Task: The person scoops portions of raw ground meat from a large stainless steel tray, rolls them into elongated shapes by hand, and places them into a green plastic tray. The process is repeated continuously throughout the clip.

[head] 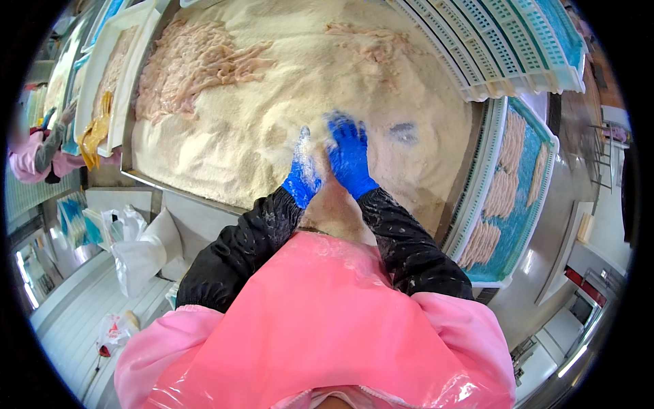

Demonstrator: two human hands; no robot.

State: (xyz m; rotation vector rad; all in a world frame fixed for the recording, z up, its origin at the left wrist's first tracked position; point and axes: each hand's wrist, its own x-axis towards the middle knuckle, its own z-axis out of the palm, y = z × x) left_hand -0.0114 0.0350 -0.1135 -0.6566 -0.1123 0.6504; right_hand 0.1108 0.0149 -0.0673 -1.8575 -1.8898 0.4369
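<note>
Both my hands wear blue gloves and are at the crumb coating (240, 143) spread over a metal-edged tray (179, 191). My left hand (303, 171) is turned on edge, fingers extended and dusted with crumbs; its palm side is hidden. Palm down beside it, my right hand (350, 156) has its fingers somewhat apart, their tips blurred in the crumbs. Nothing shows in its grasp. A heap of raw pale meat strips (189, 66) lies at the tray's far left. More meat pieces (378, 48), partly covered by crumbs, lie at the far right.
Stacked plastic crates (503, 51) overhang the far right corner. A blue-lined crate (526, 204) at right holds rows of coated strips (500, 197). At left is a white tub (127, 87) of meat with a yellow glove (97, 133); another person's pink sleeve (30, 158) is beyond. A white sack (148, 245) stands lower left.
</note>
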